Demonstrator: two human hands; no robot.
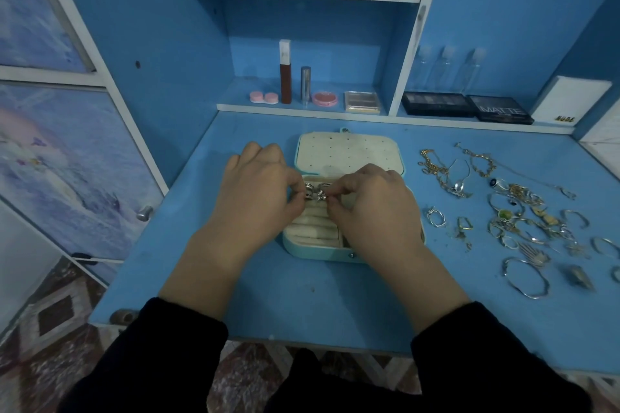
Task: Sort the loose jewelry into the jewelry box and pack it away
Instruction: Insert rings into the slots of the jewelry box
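A small turquoise jewelry box (303, 250) lies open on the blue table, its cream lid (347, 152) with small holes folded back. Both hands hover over the cream ring rolls (313, 228) inside. My right hand (372, 208) pinches a silver star-shaped ring (321, 196) at the top of the rolls. My left hand (258, 191) has its fingertips curled against another silver ring (308, 192) beside it. Loose jewelry (516, 211) lies spread on the table to the right: gold chains, silver rings, bangles.
The blue table (235, 278) ends at a front edge near my sleeves. A low shelf behind the box carries cosmetics (292, 90), palettes (469, 107) and clear bottles (446, 70). A large silver bangle (526, 277) lies at the near right.
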